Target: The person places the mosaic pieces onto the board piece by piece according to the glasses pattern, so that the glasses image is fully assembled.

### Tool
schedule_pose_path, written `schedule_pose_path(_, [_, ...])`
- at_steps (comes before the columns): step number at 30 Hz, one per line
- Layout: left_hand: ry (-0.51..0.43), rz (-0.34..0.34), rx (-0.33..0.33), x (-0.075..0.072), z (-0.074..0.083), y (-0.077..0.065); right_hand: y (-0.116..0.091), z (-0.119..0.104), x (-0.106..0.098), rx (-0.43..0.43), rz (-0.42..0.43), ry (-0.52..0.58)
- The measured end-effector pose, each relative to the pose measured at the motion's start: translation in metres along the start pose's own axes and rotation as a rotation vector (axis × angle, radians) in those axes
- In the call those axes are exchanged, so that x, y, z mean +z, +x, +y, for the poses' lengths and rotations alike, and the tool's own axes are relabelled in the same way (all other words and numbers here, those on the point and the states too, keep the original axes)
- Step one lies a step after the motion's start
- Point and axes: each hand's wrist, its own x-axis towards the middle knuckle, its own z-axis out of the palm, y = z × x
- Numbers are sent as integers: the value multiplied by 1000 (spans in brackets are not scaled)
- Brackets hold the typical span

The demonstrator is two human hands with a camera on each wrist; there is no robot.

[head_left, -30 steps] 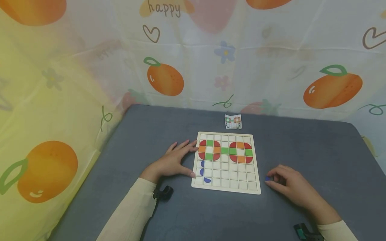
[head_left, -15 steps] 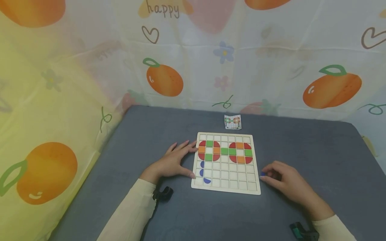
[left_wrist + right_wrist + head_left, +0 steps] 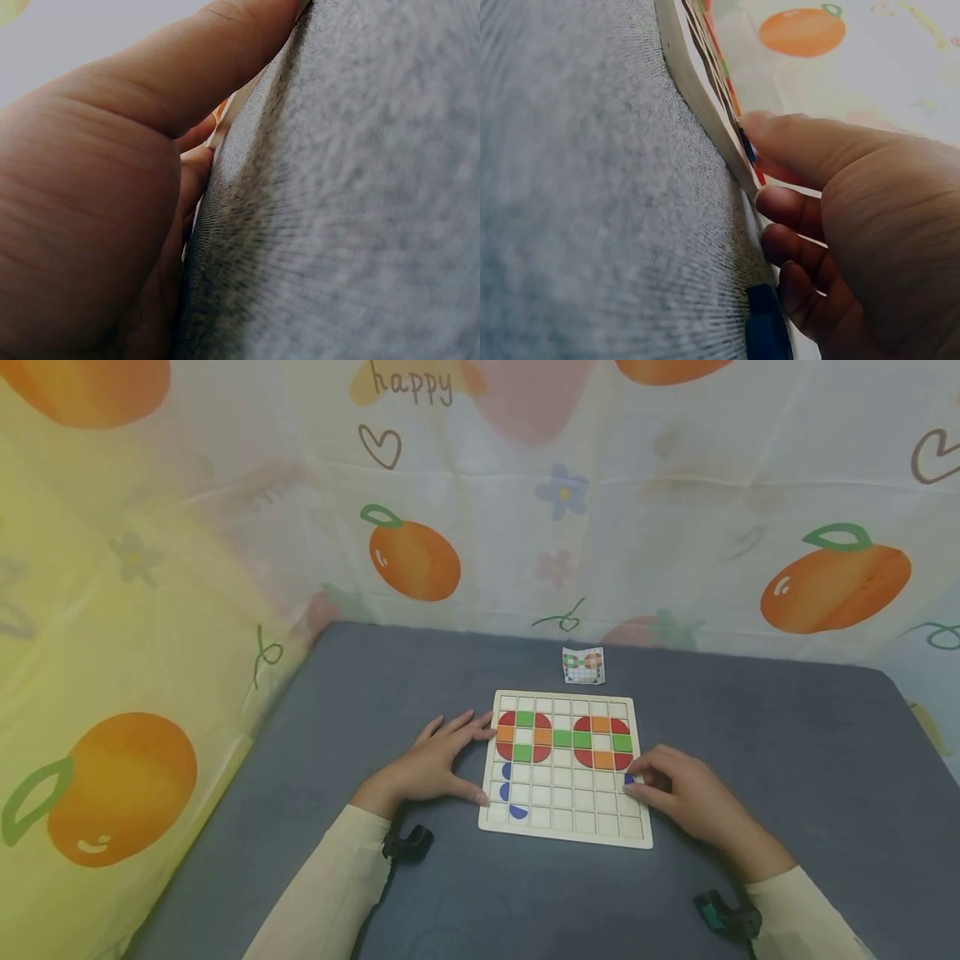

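A pale square grid board (image 3: 540, 795) lies on the table with red, green and orange pieces forming two rounded rings joined by green squares. Several blue half-circle pieces (image 3: 506, 792) sit in its lower left cells. My left hand (image 3: 427, 768) spreads its fingers along the board's left edge, thumb and fingertips touching it. At the right edge, my right hand (image 3: 693, 797) pinches a blue half-circle piece (image 3: 628, 779) between thumb and index finger, just below a red rounded piece. In the right wrist view the thumb (image 3: 802, 142) partly covers that piece.
Behind the board lies a small pattern card (image 3: 583, 666). Under the curled right fingers shows a blue object (image 3: 767, 326), its kind unclear. A dark grey cloth covers the table (image 3: 810, 752); a curtain printed with oranges (image 3: 415, 560) hangs behind.
My right hand has moved left with the blue half-circle piece, from the table beside the board to over its right-hand column. The left hand stays in place.
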Motion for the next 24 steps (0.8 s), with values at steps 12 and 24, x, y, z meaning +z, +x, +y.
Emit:
schedule_pose_path(12, [6, 7, -3, 2, 0, 1, -5, 4, 0, -2, 15, 73])
schedule_pose_path(24, [7, 6, -19, 3, -1, 1, -5, -2, 5, 19, 10, 20])
